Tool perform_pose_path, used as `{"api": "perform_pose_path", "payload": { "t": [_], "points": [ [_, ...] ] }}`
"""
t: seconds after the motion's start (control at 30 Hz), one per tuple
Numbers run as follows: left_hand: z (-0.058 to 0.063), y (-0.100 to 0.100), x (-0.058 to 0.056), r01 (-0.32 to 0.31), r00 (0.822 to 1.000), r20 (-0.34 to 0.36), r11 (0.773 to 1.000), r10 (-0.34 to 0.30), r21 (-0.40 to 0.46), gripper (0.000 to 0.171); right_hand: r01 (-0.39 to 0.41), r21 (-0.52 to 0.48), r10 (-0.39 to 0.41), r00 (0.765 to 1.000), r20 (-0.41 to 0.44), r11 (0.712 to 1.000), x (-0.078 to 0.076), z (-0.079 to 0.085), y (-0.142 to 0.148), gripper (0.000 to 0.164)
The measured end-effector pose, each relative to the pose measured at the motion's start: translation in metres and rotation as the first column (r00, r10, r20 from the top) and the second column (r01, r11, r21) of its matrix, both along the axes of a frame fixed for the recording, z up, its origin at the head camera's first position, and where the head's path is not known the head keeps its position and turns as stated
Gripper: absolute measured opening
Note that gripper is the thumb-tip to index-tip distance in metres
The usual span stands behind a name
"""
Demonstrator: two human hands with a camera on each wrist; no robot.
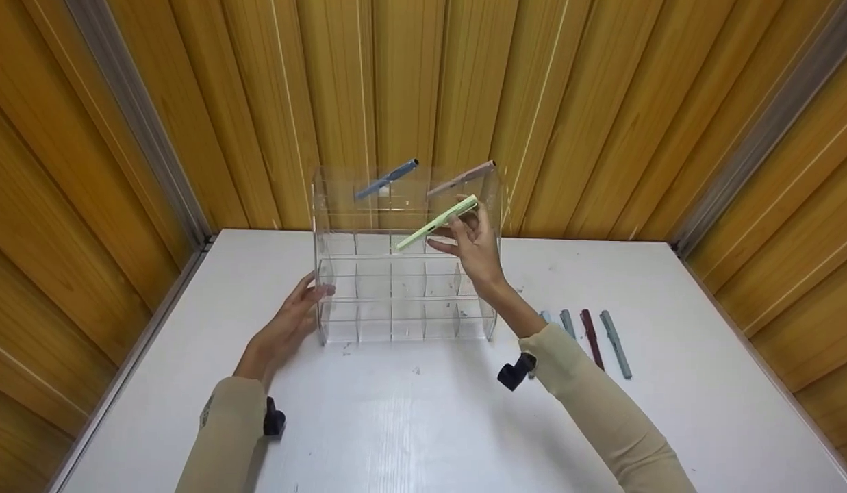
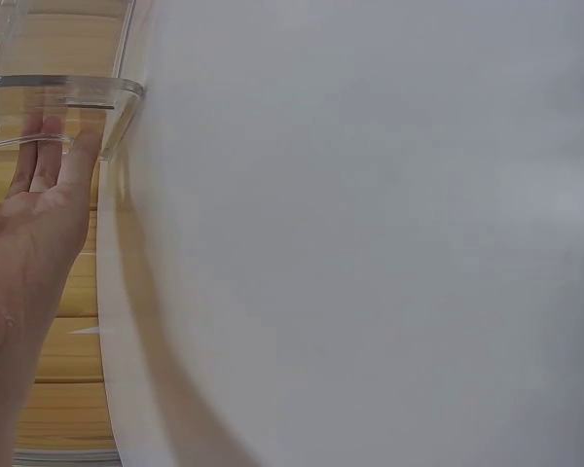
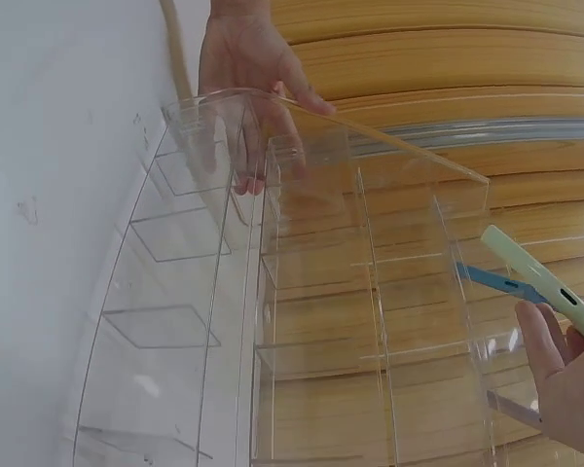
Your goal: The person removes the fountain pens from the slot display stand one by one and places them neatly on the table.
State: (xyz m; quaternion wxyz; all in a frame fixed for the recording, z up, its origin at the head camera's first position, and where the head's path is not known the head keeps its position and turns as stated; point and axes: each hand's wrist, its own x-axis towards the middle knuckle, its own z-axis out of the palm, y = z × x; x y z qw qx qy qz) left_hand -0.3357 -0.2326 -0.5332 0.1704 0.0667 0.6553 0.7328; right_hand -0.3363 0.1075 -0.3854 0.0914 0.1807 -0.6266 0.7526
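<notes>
My right hand (image 1: pixel 478 257) pinches a light green capped pen (image 1: pixel 431 227) between thumb and fingers, tilted in front of the upper part of a clear acrylic organizer (image 1: pixel 407 300). In the right wrist view, that green pen (image 3: pixel 540 277) appears near a blue pen (image 3: pixel 496 282). The blue pen (image 1: pixel 387 179) and a pink pen (image 1: pixel 463 177) lean in the organizer's top row, their ends sticking up. At the organizer's lower left side, my left hand (image 1: pixel 289 318) holds the side wall, its fingers (image 3: pixel 282 126) seen partly through the plastic.
Several pens, among them a dark red one (image 1: pixel 591 339) and a grey-blue one (image 1: pixel 615 344), lie on the white table (image 1: pixel 396 424) to the right, some partly hidden by my right sleeve. A wood-patterned wall (image 1: pixel 402 89) stands close behind the organizer.
</notes>
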Motion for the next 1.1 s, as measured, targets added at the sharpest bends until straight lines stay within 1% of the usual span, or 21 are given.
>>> {"api": "perform_pose_path", "payload": {
  "t": [0.1,0.23,0.5,0.67,0.73,0.87,0.97,1.1],
  "points": [
    [0.000,0.000,0.000,-0.007,1.000,0.007,1.000,0.007,0.004,0.075,-0.012,0.002,0.012,1.000,0.004,1.000,0.001,0.001,0.007,0.050],
    [0.001,0.002,0.001,-0.015,1.000,0.017,1.000,0.015,-0.015,0.077,-0.016,0.018,0.015,1.000,0.015,1.000,0.006,0.000,0.015,0.053],
    [-0.001,0.006,0.000,-0.003,1.000,0.026,1.000,0.004,-0.026,0.081,-0.004,0.058,0.003,1.000,0.016,0.998,0.014,-0.005,0.037,0.060],
    [-0.001,0.009,-0.003,-0.003,1.000,0.020,0.999,0.003,-0.035,0.083,0.068,0.110,-0.069,0.998,0.005,0.992,0.012,-0.005,0.058,0.059],
    [-0.001,0.010,-0.005,-0.008,1.000,0.019,0.999,0.009,-0.034,0.083,0.109,0.134,-0.109,0.994,-0.003,0.985,0.011,-0.004,0.067,0.058],
    [0.000,0.012,-0.006,-0.013,0.999,0.033,0.999,0.014,-0.032,0.081,0.162,0.181,-0.163,0.987,-0.009,0.970,0.012,-0.005,0.082,0.058],
    [-0.001,0.013,-0.005,-0.005,0.999,0.039,0.999,0.006,-0.035,0.082,0.205,0.190,-0.209,0.978,0.003,0.960,0.014,-0.006,0.092,0.058],
    [0.000,0.008,-0.001,-0.008,1.000,0.021,1.000,0.008,-0.031,0.081,0.222,0.194,-0.230,0.973,0.019,0.955,0.014,-0.009,0.103,0.059]
  ]
}}
